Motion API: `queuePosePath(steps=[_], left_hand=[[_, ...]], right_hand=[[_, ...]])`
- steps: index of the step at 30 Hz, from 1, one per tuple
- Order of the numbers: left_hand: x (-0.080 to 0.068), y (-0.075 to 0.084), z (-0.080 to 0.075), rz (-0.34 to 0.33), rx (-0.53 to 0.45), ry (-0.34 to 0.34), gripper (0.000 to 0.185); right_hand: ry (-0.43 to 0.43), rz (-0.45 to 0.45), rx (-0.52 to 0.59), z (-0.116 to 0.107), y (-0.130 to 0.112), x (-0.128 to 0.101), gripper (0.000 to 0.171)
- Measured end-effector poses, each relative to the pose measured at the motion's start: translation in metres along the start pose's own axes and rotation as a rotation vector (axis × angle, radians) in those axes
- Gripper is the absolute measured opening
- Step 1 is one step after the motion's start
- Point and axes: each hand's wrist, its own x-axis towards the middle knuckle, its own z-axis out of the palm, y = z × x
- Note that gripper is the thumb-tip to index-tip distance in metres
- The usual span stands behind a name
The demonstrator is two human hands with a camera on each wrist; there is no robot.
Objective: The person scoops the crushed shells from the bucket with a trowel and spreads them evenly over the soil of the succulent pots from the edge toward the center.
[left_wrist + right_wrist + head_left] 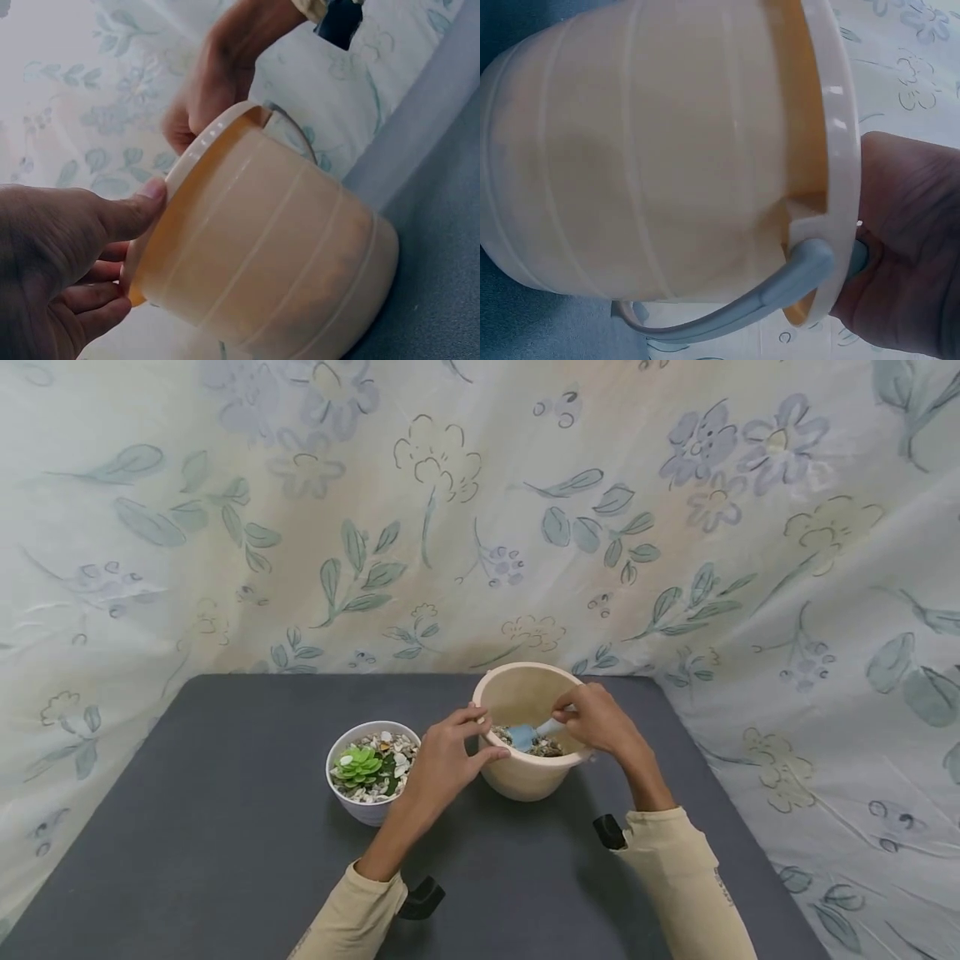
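Note:
A cream plastic bucket [525,781] stands upright at the back of the table, with mixed pebbles [549,748] in its bottom. My left hand [447,756] pinches the bucket's near-left rim between thumb and fingers, as the left wrist view also shows. Over the right side of the rim, my right hand [600,720] reaches in and grips a small shovel [522,737] by its pale handle. Its light blue blade lies against the pebbles. In the right wrist view the bucket's wall hides the blade and most of the right hand's fingers.
Left of the bucket, close by my left hand, stands a white pot [367,812] of pebbles with a green succulent [358,767]. The bucket's grey-blue carrying handle [735,315] hangs down on its right side. A floral cloth [465,527] hangs behind the dark table [225,827].

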Motion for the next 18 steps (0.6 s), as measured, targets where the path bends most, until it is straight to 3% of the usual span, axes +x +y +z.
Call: queuePosePath(steps=[9, 18], left_hand=[[-0.001, 0.0, -0.002, -0.016, -0.023, -0.004, 0.052], [-0.003, 0.001, -0.001, -0.006, -0.027, -0.001, 0.051]], right_hand=[[0.118, 0.017, 0.03, -0.001, 0.004, -0.009, 0.014], [0.207, 0.057, 0.049, -0.017, 0.007, -0.028, 0.013]])
